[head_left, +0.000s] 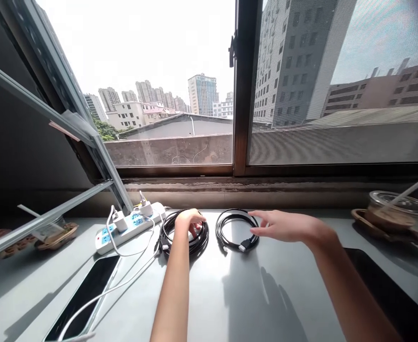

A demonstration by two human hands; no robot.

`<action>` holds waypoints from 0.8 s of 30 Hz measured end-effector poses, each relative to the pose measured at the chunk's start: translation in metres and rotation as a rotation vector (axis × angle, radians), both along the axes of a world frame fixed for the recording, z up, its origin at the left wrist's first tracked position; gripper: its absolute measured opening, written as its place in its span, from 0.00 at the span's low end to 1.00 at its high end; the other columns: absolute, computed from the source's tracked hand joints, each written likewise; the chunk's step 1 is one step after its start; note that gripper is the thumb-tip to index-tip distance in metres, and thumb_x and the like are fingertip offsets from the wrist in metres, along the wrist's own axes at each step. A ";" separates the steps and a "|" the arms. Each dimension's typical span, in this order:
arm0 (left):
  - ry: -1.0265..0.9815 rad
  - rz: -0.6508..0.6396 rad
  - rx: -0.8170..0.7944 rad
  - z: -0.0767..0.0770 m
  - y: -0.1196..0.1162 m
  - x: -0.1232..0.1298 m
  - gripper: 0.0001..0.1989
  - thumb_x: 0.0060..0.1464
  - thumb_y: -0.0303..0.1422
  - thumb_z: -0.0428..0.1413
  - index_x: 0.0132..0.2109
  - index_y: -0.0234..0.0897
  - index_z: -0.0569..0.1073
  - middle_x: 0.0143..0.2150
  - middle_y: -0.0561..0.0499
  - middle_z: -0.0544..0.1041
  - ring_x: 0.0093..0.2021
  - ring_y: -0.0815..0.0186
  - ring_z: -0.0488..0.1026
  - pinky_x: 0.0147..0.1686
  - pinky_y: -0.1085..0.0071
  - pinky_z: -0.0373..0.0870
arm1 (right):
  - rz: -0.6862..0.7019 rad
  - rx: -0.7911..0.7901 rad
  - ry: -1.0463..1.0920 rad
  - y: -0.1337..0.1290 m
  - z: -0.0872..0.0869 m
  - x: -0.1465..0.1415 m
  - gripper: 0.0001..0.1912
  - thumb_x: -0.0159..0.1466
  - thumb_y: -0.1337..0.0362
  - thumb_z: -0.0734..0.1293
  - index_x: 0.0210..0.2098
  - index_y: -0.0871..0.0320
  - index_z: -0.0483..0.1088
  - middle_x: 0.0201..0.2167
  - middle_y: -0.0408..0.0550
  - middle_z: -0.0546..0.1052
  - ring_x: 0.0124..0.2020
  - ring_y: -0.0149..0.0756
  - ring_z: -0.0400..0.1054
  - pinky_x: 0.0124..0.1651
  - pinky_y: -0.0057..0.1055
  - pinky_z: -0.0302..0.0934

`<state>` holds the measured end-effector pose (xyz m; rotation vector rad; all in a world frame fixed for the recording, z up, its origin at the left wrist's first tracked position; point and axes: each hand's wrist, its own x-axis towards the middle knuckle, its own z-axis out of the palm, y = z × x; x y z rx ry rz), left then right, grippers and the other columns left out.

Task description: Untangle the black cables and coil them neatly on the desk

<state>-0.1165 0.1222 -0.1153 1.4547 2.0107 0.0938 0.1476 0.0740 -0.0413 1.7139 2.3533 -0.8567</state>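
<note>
Left hand point(191, 221) over the larger cable coil point(204, 234), right hand point(283, 225) at the smaller cable coil point(219, 230)

From my end, through the head view, I have two black coils lying side by side on the desk point(209, 299), near the window point(180, 156). My left hand bends down over the larger one, its fingers curled inward (partly hidden, so I cannot tell whether they grip). My right hand reaches in from the side, thumb and fingers apart, the tips at the smaller coil's right edge; I cannot tell whether they touch it. A plug point(245, 245) sits on that coil's near side. Left of the larger coil I see a white power strip point(132, 228), with a phone point(85, 297) just nearer me.
</note>
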 end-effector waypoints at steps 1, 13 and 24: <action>-0.021 0.013 0.006 0.001 -0.001 -0.001 0.11 0.52 0.35 0.52 0.25 0.34 0.66 0.20 0.49 0.73 0.22 0.59 0.76 0.27 0.66 0.74 | -0.001 -0.004 -0.002 0.000 0.000 0.000 0.33 0.63 0.52 0.60 0.66 0.51 0.52 0.57 0.51 0.67 0.52 0.48 0.65 0.51 0.39 0.60; 0.033 0.391 0.606 0.073 -0.044 -0.022 0.18 0.54 0.41 0.43 0.22 0.38 0.65 0.12 0.50 0.64 0.22 0.60 0.71 0.26 0.69 0.64 | 0.017 0.029 -0.005 0.003 -0.007 -0.004 0.34 0.62 0.51 0.61 0.65 0.50 0.54 0.54 0.51 0.70 0.50 0.50 0.66 0.49 0.39 0.61; -0.596 0.236 1.295 0.114 -0.080 0.015 0.16 0.56 0.47 0.50 0.30 0.38 0.64 0.13 0.62 0.58 0.09 0.74 0.56 0.10 0.78 0.54 | 0.079 -0.050 -0.025 -0.009 -0.009 -0.031 0.32 0.61 0.52 0.61 0.64 0.52 0.57 0.57 0.52 0.68 0.52 0.54 0.64 0.51 0.47 0.60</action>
